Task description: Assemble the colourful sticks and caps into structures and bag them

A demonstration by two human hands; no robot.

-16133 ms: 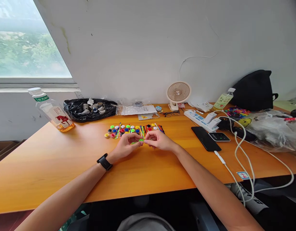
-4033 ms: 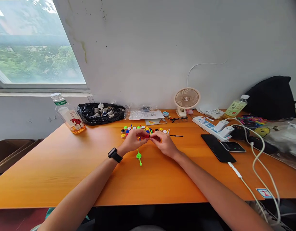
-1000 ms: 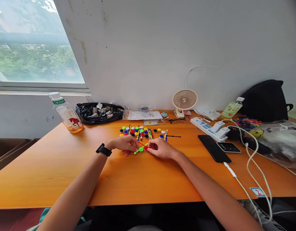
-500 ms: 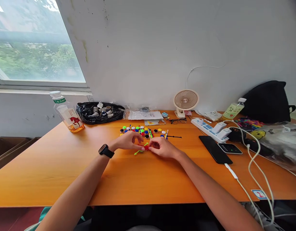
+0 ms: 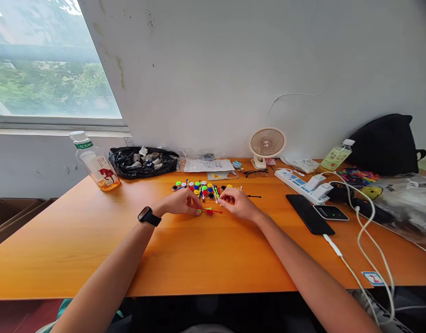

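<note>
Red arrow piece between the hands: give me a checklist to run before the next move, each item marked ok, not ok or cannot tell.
1. Red arrow apart from the right hand: ok, a gap shows.
2. Green arrow in full view: not ok, mostly hidden.
3. Left hand gripping the green arrow: cannot tell.
4. Right hand free of the small coloured pieces: cannot tell, some lie right behind it.
5. Black phone clear of the right forearm: ok.
</note>
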